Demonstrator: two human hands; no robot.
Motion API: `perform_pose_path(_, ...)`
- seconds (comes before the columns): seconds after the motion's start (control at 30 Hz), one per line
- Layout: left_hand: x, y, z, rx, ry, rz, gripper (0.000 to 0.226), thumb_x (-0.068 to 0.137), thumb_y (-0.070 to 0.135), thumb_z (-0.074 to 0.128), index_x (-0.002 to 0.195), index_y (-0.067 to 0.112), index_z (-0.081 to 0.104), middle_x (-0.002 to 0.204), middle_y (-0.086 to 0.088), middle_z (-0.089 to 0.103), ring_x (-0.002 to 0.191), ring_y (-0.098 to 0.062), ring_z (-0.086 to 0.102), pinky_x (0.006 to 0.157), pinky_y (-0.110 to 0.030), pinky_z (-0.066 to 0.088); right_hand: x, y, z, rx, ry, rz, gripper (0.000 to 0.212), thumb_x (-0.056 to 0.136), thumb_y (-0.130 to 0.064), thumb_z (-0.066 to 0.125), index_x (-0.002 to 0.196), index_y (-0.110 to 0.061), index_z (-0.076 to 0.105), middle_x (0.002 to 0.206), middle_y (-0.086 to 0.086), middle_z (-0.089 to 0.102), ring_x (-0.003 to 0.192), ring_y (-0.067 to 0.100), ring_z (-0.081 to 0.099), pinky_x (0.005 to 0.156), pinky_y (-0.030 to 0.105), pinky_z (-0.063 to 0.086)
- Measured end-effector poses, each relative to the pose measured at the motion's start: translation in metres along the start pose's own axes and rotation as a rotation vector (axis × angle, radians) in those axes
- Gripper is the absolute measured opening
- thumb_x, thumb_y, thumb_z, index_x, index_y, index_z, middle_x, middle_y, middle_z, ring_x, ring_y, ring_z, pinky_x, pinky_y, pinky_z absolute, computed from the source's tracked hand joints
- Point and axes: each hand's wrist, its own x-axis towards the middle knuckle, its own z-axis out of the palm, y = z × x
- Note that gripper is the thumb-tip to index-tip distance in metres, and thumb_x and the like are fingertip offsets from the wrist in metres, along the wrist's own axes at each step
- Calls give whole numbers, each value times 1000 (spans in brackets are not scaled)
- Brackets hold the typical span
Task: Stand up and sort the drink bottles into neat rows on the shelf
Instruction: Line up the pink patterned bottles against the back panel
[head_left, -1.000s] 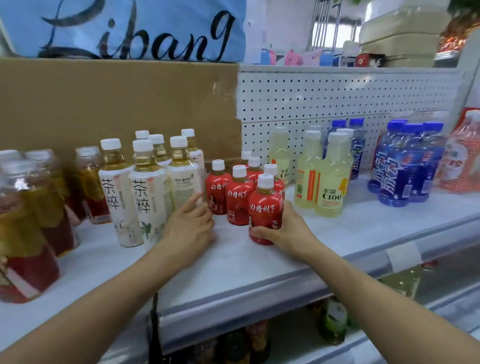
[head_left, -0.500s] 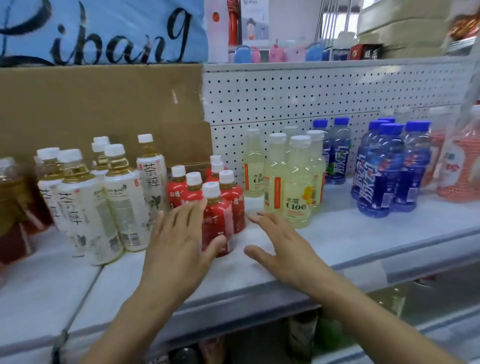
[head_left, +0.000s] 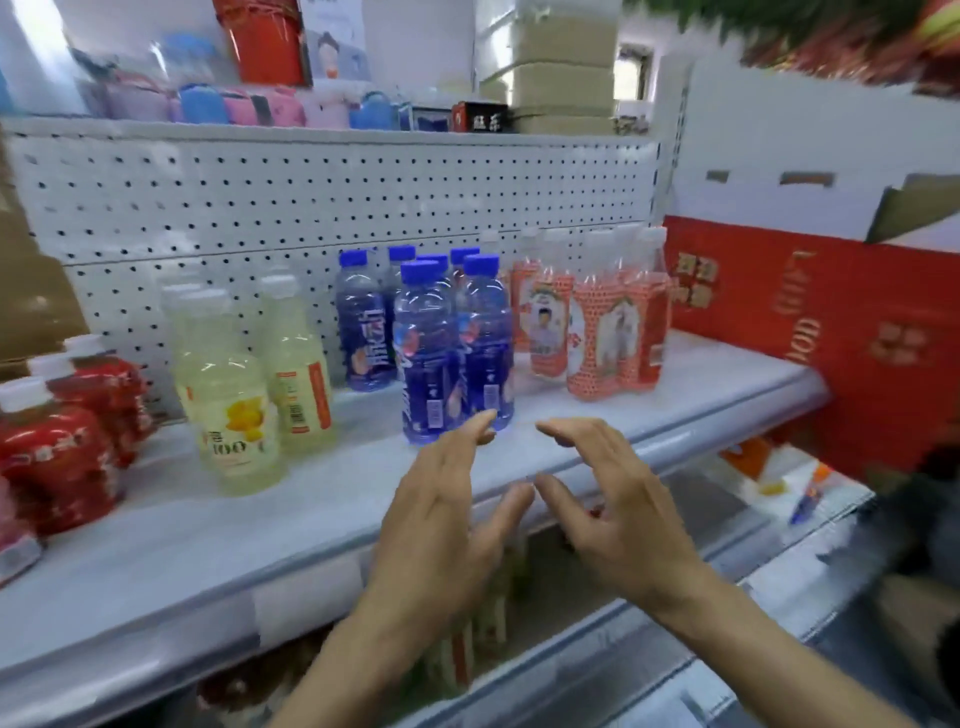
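**Hands hover before blue bottles on shop shelf**

Both hands, left (head_left: 441, 525) and right (head_left: 618, 509), were held released, fingers spread and grasping nothing, above the front edge of the shelf (head_left: 311, 514). The blue bottles (head_left: 447, 343) stood upright just beyond the fingertips, between the pale yellow bottles (head_left: 234, 395) and the orange-labelled bottles (head_left: 597, 322). Red bottles (head_left: 57, 447) stood at far left.

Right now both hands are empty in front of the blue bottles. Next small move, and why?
Probably reach forward and cup the two front blue bottles. Both the left hand and the right hand hover open over the shelf edge just before them, holding nothing. That blue cluster looks staggered rather than in straight rows, so squaring it seems the likely step.
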Motion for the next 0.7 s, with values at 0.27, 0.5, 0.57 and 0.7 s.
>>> perform_pose_path(0.27,87,44,93,-215,-231,-145,86,86,46,70,152,35,16,158,11,29,139,-7,34,116,-36,33,19,124,-79,122,-6,286,58,86,-25,72,135,-30,42,127,-8,50,115,4,51,94,34,51)
perform_pose_path(0.5,168,24,132,-363,-236,-377,123,71,34,86,154,36,-5,163,5,16,146,-20,25,119,-47,22,87,212,-101,305,-150,455,101,70,-41,83,148,-29,21,147,-2,37,121,10,44,97,34,45)
perform_pose_path(0.57,190,18,139,-397,-210,-438,135,67,26,89,154,28,-14,162,2,19,147,-21,24,119,-49,17,110,234,-102,333,-228,466,114,61,-49,84,150,-30,15,153,-1,31,124,11,42,104,40,42)
perform_pose_path(0.7,228,1,155,-467,-217,-505,157,51,26,91,149,27,-32,158,-3,29,144,-24,32,120,-54,14,153,277,-92,370,-437,441,141,44,-63,88,152,-40,0,161,-4,14,140,16,31,115,50,29)
